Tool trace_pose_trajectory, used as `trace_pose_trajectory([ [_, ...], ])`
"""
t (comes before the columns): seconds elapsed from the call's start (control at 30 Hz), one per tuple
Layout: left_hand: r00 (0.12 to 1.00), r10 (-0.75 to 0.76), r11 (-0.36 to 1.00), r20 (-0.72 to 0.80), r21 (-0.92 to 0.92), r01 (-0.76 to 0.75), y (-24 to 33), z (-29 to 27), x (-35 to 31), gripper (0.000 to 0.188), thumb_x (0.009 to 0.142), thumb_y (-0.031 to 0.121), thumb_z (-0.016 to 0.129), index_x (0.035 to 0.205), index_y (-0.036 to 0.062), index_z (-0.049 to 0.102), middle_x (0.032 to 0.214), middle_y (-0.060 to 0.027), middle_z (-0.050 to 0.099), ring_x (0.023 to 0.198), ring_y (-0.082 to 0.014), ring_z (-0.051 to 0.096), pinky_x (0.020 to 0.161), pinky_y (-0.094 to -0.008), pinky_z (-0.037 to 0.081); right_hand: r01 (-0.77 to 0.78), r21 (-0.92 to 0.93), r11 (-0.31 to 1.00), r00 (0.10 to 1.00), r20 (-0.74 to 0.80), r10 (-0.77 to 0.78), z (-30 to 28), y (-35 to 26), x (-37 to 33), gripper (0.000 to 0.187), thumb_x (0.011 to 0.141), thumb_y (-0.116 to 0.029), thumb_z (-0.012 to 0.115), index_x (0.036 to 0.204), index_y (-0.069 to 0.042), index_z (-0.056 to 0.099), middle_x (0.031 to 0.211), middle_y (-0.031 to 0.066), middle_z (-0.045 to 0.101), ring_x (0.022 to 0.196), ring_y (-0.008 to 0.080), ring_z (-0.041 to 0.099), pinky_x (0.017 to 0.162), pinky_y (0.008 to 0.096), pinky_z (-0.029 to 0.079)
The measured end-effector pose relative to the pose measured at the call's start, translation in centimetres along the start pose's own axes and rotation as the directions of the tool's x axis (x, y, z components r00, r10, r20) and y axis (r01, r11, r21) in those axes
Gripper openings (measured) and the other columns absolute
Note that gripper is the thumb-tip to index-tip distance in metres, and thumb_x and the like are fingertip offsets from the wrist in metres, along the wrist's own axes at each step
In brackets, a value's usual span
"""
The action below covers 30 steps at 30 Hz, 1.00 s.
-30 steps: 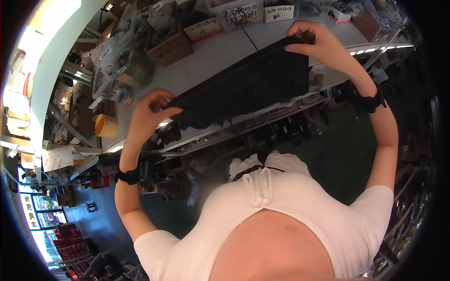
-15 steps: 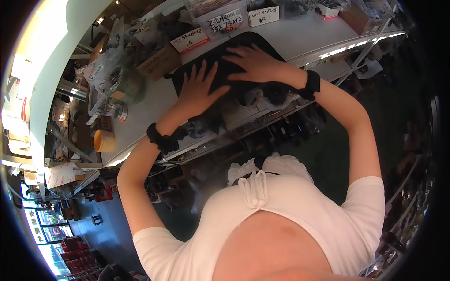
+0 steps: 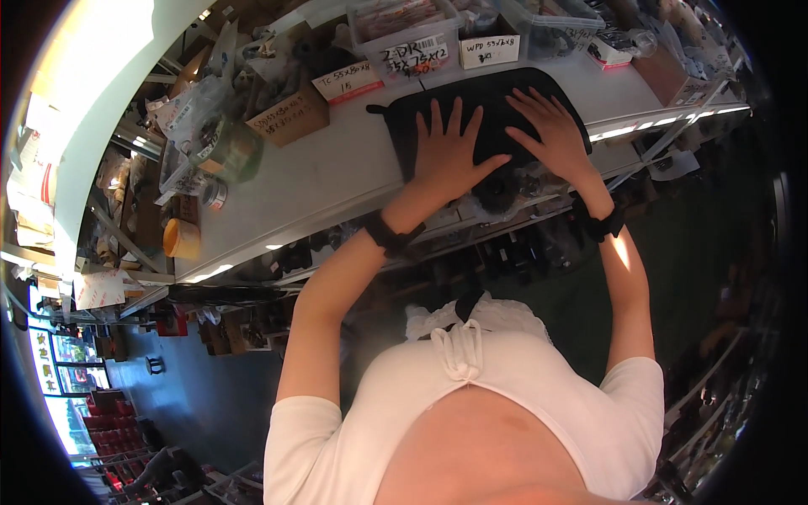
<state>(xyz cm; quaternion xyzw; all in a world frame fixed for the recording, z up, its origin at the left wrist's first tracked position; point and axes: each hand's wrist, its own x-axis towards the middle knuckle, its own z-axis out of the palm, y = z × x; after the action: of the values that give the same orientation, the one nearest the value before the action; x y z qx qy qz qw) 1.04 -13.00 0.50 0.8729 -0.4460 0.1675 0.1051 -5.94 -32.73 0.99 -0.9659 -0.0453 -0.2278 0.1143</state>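
A flat black case (image 3: 497, 101) with a small tab at its left corner lies on the white shelf (image 3: 328, 172). My left hand (image 3: 450, 156) rests palm down on its left part, fingers spread and thumb pointing right. On the right part lies my right hand (image 3: 551, 139), also flat with its fingers apart. Neither hand grips anything. Both wrists wear black bands. Whether the case is zipped cannot be made out, as my hands cover part of it.
Behind the case stand a clear plastic bin (image 3: 404, 38), a white box (image 3: 490, 52) and open cardboard boxes (image 3: 290, 118). Left on the shelf are plastic bags (image 3: 189, 109) and a yellow tape roll (image 3: 181, 240). Below runs a lower shelf with dark parts (image 3: 497, 198).
Both hands and the black case sit farther right in the picture, the case shifted right along the shelf. My right hand has turned, its fingers pointing up and left. The view has shifted slightly.
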Motion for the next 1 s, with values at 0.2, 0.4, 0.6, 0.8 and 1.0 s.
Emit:
trace_pose_trajectory([
  [0.2,0.993,0.085,0.987,-0.079,-0.13,-0.095,0.8,-0.4,0.2,0.081,0.074,0.059,0.056,0.134,0.0081,0.035,0.137,-0.0224,0.029,0.125,-0.0451,0.027,0.102,-0.0571,0.021,-0.103,0.038,0.994,0.971,-0.212,0.109,-0.3,0.7,-1.4,0.053,0.088,-0.039,0.05,0.129,-0.007,0.043,0.132,0.0115,0.044,0.123,0.0293,0.039,0.103,0.0418,0.028],
  [0.4,0.965,0.15,0.987,-0.213,0.086,-0.134,-1.4,-0.6,-6.3,0.07,0.067,0.02,0.067,0.131,0.0155,0.039,0.125,-0.0151,0.037,0.114,-0.0325,0.04,0.096,-0.0476,0.036,-0.589,0.609,0.532,0.553,-0.177,0.814,1.5,2.9,-6.9,0.047,0.088,-0.032,0.055,0.124,-0.004,0.045,0.116,0.013,0.052,0.111,0.0243,0.048,0.095,0.0376,0.036],
  [0.6,0.924,0.185,0.982,-0.333,0.084,-0.167,-3.3,-1.2,-8.0,0.054,0.068,0.003,0.055,0.119,0.0169,0.053,0.116,-0.0071,0.049,0.111,-0.0235,0.047,0.093,-0.0387,0.04,-0.297,0.952,-0.074,0.401,0.195,0.895,1.3,0.0,-5.5,0.041,0.082,-0.025,0.063,0.114,-0.001,0.052,0.091,0.0067,0.06,0.085,0.0164,0.058,0.08,0.0296,0.045],
  [0.8,0.947,0.173,0.972,-0.271,-0.107,-0.208,-5.9,-3.2,-10.6,0.051,0.065,0.001,0.058,0.114,0.0133,0.056,0.116,-0.0083,0.051,0.112,-0.0272,0.046,0.092,-0.0405,0.04,-0.115,0.428,0.896,0.832,-0.452,0.323,-0.6,-7.6,-0.1,0.035,0.08,-0.01,0.061,0.111,0.001,0.051,0.103,0.0089,0.056,0.095,0.0156,0.053,0.081,0.0271,0.042],
  [1.0,0.954,-0.015,0.922,-0.3,-0.374,-0.103,-8.2,-5.9,-15.8,0.038,0.06,-0.003,0.06,0.096,0.0082,0.061,0.122,-0.0103,0.048,0.12,-0.0305,0.041,0.098,-0.0465,0.034,0.181,0.595,0.783,0.955,0.085,-0.285,2.7,-20.1,1.3,0.023,0.079,-0.015,0.062,0.083,-0.004,0.043,0.103,0.013,0.055,0.088,0.0313,0.053,0.103,0.0448,0.028],
])
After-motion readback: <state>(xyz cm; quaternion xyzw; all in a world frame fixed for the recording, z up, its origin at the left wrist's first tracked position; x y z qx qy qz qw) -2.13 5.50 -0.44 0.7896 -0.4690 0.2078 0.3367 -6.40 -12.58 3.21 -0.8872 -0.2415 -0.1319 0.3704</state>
